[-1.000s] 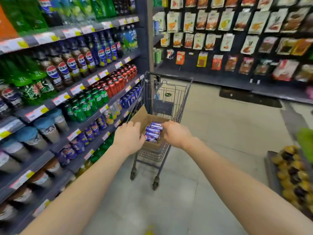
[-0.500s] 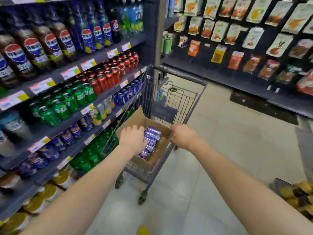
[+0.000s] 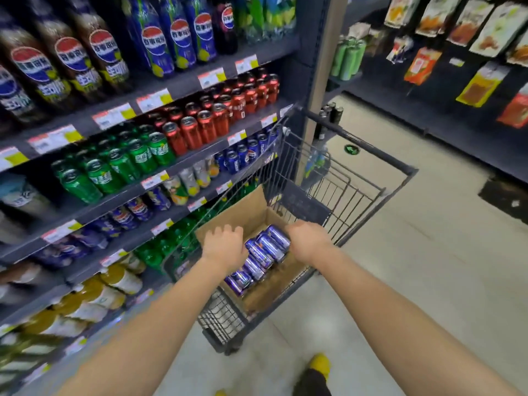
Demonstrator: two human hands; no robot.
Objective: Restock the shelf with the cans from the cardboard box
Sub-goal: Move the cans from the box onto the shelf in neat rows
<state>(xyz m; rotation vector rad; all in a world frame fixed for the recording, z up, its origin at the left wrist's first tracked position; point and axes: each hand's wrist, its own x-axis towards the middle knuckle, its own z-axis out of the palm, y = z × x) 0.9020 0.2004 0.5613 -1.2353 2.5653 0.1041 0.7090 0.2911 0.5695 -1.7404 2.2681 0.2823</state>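
An open cardboard box (image 3: pixel 251 212) sits in a wire shopping cart (image 3: pixel 357 181). Several blue-purple cans (image 3: pixel 267 248) lie on their sides in a row inside the box. My left hand (image 3: pixel 224 247) is in the box at the left of the row, fingers curled down over a can. My right hand (image 3: pixel 307 241) reaches in from the right, its fingers curled over the can at the far end; both sets of fingertips are hidden. The drinks shelf (image 3: pixel 183 201) stands directly left of the cart, with similar blue cans (image 3: pixel 243 155) on it.
Red cans (image 3: pixel 205 124) and green cans (image 3: pixel 123 164) fill the shelf level above, with large cola bottles (image 3: pixel 71 58) higher up. Snack packets (image 3: pixel 457 38) hang on the right wall. A dark floor mat (image 3: pixel 503 198) lies at right. A yellow shoe (image 3: pixel 320 364) shows below.
The view has come closer to the cart and tilted down towards it. Both hands have stayed in the box on the cans, and the cart now stands tighter against the shelf.
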